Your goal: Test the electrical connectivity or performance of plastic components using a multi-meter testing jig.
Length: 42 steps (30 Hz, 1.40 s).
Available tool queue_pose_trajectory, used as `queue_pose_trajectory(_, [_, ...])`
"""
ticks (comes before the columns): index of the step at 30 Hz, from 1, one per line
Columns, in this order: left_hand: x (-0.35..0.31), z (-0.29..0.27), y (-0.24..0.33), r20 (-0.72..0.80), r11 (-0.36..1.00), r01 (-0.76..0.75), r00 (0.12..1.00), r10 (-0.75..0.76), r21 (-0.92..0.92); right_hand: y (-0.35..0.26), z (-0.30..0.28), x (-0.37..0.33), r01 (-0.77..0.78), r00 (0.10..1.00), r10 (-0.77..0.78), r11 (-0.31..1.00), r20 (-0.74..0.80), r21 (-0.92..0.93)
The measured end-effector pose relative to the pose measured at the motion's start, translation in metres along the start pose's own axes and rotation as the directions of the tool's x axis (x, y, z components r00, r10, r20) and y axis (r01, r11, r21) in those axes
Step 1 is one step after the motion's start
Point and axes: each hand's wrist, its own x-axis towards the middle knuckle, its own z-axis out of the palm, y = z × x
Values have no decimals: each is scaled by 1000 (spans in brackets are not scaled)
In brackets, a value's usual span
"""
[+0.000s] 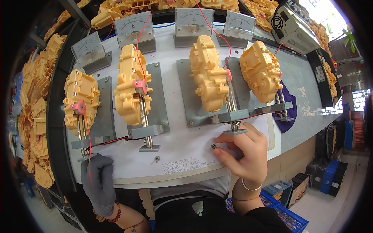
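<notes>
My right hand (246, 153) is bare, with thumb and index finger closing around a small metal toggle switch (213, 146) on the white board. A grey glove covers my left hand (98, 182); its fingers are curled against the small foot plate (86, 157) under the leftmost test fixture, and what they hold is hidden. A red wire (90, 167) hangs across that glove. Four yellow plastic gearboxes (82, 99), (130, 85), (208, 75), (261, 73) stand on grey plates, each beside metal probe pins with a pink-red connector piece. A second toggle switch (157, 159) sits between my hands.
Several analog meters (134, 31) line the back of the board. A white power supply box (294, 29) stands at the back right. Yellow housings (39, 120) are heaped along the left and back. A purple cloth (286, 106) lies by the rightmost fixture; blue crates (289, 219) are below.
</notes>
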Motion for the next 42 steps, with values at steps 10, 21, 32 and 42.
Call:
queue_pose_trajectory(10, [0, 0, 0, -2, 1000, 7, 1000, -7, 23, -3, 0, 0, -41, 999, 41, 999, -5, 6])
queue_pose_trajectory(21, [-2, -1, 0, -5, 1000, 16, 1000, -16, 18, -3, 3, -2, -57, 998, 57, 998, -10, 10])
queue_pose_trajectory(32, [-1, -1, -2, -31, 996, 87, 996, -87, 3, -4, 0, -4, -101, 995, 101, 995, 16, 0])
queue_pose_trajectory(42, [-6, -3, -4, -19, 993, 119, 993, -119, 2, -9, -1, -4, -132, 990, 133, 991, 43, -26])
